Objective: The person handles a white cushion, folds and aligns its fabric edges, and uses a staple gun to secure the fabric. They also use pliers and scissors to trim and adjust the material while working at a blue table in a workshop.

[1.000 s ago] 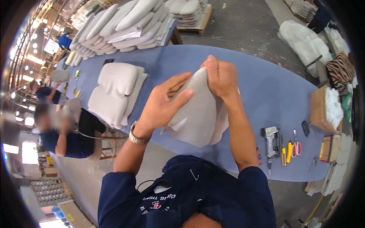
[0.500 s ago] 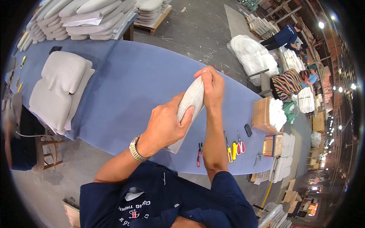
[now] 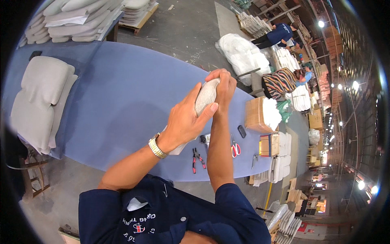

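Observation:
Between my two hands, over the blue table [image 3: 134,89], is a grey fabric-covered cushion [image 3: 206,97], seen edge-on and tilted. My left hand [image 3: 183,122] is wrapped along its near left side, thumb pointing to the right. My right hand [image 3: 224,90] grips its far right edge with the fingers curled over the top. Most of the cushion is hidden by the hands; a pale strip of it or its lining shows under my left wrist. To the right of my forearms lie red-and-black pliers [image 3: 194,163] and red-handled scissors [image 3: 236,149].
Grey cushions [image 3: 38,97] lie stacked at the table's left end, with a taller pile [image 3: 81,18] behind. A cardboard box [image 3: 255,114] with white contents, a small dark object [image 3: 241,131] and a metal tool [image 3: 254,161] are at the right. Other people work at the far right.
My hands have closed further around the cushion, and less of it shows. My left hand has come nearer my right. The view has shifted, so the surroundings sit farther left.

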### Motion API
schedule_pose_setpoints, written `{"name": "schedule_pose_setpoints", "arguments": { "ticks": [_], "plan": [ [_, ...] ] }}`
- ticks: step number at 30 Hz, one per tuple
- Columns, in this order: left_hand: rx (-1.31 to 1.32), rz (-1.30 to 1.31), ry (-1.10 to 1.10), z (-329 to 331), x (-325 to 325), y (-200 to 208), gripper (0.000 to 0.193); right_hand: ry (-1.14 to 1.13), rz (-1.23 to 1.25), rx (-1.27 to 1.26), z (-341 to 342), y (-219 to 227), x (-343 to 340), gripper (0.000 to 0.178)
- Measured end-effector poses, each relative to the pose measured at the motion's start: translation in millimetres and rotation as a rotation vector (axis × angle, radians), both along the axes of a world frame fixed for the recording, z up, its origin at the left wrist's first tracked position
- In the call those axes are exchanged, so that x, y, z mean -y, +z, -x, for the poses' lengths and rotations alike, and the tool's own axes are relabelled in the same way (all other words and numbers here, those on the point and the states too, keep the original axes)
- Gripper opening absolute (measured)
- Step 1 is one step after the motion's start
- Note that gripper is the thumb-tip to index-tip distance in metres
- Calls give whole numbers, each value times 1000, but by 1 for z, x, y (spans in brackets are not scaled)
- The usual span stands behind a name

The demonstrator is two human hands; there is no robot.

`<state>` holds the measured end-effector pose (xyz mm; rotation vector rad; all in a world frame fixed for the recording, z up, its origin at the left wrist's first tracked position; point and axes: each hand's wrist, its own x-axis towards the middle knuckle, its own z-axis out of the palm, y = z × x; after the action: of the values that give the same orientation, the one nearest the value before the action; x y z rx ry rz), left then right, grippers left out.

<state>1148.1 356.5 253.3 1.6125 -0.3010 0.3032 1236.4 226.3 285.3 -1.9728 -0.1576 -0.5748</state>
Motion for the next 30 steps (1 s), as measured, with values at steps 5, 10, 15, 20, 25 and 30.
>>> {"name": "schedule_pose_setpoints", "arguments": {
  "ticks": [5,10,15,20,25,30],
  "plan": [
    [88,-37,79,3,21,-4,69,21,-92,60,-3,-13,19,46],
    [108,-104,100,-17,32,0,70,61,40,132,-4,-14,23,47],
    [215,-5,-102,-15,22,-5,75,200,5,257,19,-19,32,46],
    [183,-88,-233,26,3,-73,75,199,-54,282,27,-21,41,44],
    [44,-142,-191,47,3,-66,59,114,-86,246,42,-19,39,45],
    [123,-60,-90,48,13,-35,46,120,-106,153,37,-5,59,47]
  ]
}}
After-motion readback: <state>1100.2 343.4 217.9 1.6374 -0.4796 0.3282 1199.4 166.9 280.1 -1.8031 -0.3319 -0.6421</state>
